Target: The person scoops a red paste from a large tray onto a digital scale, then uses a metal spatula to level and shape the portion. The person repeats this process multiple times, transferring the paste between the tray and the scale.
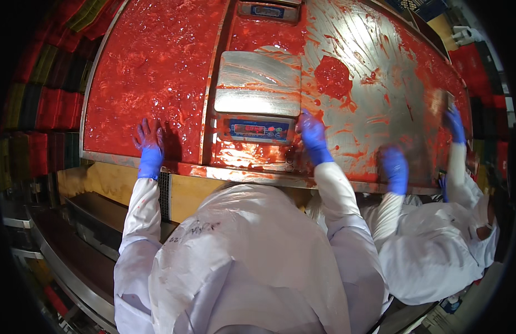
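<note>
My left hand (150, 147), in a blue glove, is open with fingers spread over the near edge of a wet, glistening red mass (152, 72); its kind I cannot make out. That mass fills the left section of a metal-rimmed table. My right hand (316, 138), also gloved, is at the right edge of a scale's blue display panel (255, 129). Its fingers point forward, partly bent, and nothing shows in them. The scale's steel weighing plate (258, 83), smeared red, lies just beyond the panel. A red clump (332, 77) sits on the steel surface right of the scale.
A co-worker (430, 245) in white stands to my right, with blurred blue-gloved hands (394, 170) over the smeared steel surface (375, 111). Another scale (268, 11) stands at the far edge. Stacked coloured crates (57, 108) rise on the left. Metal rails (74, 261) run at lower left.
</note>
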{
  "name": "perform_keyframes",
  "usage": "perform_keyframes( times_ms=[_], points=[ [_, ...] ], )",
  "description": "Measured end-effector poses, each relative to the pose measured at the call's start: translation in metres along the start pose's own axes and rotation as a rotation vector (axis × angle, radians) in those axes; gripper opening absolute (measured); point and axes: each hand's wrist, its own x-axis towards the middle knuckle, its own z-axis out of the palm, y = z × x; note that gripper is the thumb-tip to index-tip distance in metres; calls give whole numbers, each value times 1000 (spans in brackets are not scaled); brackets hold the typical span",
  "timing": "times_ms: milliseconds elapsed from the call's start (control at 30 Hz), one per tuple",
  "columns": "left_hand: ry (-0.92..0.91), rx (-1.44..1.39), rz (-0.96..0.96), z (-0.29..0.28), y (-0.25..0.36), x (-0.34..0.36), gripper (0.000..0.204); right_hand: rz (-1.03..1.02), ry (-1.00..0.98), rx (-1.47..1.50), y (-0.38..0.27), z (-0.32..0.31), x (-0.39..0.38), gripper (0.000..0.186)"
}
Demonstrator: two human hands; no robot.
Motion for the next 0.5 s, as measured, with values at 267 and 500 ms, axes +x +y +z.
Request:
perform_keyframes(
  times_ms=[267,500],
  points=[
    [327,-222,476,-75,165,57,44,169,231,511,-55,-14,138,29],
    [224,-418,736,-113,282,57,53,429,32,121,-105,-1,37,32]
  ],
)
